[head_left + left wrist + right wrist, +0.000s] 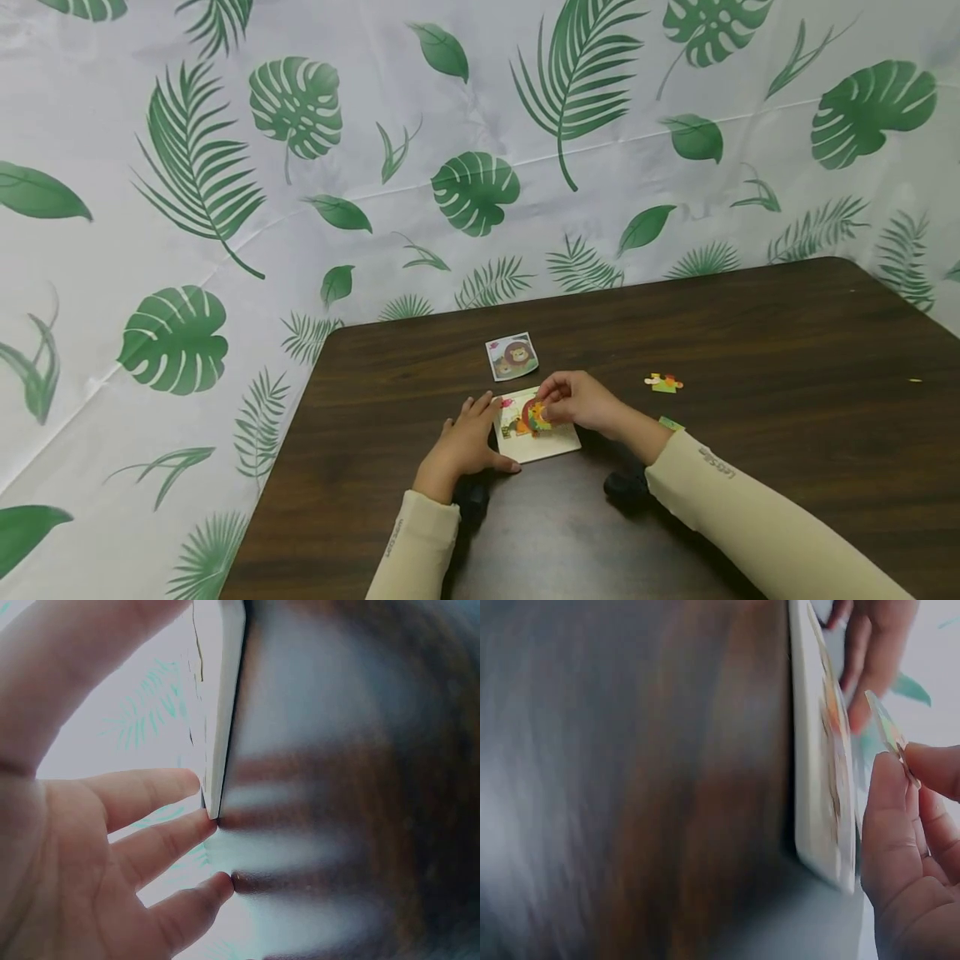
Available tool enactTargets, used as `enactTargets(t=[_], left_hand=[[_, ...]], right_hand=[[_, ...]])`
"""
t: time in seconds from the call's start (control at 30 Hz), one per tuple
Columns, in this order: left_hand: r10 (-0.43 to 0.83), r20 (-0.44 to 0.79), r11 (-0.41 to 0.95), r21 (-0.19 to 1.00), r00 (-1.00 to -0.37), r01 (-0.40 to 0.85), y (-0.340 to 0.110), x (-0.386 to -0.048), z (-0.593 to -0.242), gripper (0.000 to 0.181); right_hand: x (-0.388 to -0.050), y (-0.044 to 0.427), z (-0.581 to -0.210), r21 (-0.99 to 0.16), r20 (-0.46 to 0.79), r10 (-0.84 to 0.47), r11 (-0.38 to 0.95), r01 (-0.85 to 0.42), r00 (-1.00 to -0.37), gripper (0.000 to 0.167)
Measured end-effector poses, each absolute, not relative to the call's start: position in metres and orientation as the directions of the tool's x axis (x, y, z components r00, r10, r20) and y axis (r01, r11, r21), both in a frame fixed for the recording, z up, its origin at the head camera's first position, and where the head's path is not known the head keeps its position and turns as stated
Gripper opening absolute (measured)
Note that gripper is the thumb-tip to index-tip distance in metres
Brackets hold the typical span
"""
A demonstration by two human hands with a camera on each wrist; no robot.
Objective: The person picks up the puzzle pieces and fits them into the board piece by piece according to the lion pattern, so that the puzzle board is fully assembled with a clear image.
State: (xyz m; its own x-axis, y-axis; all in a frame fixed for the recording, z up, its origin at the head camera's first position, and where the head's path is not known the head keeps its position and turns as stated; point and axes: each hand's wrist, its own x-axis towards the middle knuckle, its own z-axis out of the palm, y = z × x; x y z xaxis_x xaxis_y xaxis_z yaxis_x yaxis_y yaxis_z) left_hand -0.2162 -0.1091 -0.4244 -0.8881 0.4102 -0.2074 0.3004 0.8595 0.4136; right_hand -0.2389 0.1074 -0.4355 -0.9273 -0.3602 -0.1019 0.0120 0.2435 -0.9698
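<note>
Head: lion card beyond puzzle board

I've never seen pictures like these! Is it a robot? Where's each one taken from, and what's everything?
No robot here, just a person working bare-handed. The wide picture looks down from a camera on their head. The other two come from cameras on their wrists, left and right, seeing things close up. On the dark table lie a pale puzzle board, a lion picture and, farther right, a loose colourful piece. The left hand touches the puzzle board's edge. The right hand's grip pinches a puzzle piece over the board.
</note>
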Motion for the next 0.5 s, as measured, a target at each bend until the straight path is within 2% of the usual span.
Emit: enactTargets(t=[0.2, 0.37, 0.5], left_hand=[[0.421, -0.194, 0.854, 0.413, -0.886, 0.316, -0.108, -0.216, -0.424, 0.098], [0.426, -0.184, 0.850, 0.415, -0.886, 0.323, -0.109, -0.216, -0.423, 0.098], [0.430, -0.181, 0.848, 0.416, -0.884, 0.328, -0.109, -0.216, -0.424, 0.098]], right_hand=[[-0.233, 0.087, -0.438, -0.939, -0.005, -0.405, 0.316, -0.136, -0.914, 0.017], [-0.231, 0.076, -0.442, -0.862, 0.090, -0.438, 0.415, -0.290, -0.894, 0.019], [-0.229, 0.070, -0.442, -0.811, 0.113, -0.445, 0.474, -0.341, -0.888, 0.020]])
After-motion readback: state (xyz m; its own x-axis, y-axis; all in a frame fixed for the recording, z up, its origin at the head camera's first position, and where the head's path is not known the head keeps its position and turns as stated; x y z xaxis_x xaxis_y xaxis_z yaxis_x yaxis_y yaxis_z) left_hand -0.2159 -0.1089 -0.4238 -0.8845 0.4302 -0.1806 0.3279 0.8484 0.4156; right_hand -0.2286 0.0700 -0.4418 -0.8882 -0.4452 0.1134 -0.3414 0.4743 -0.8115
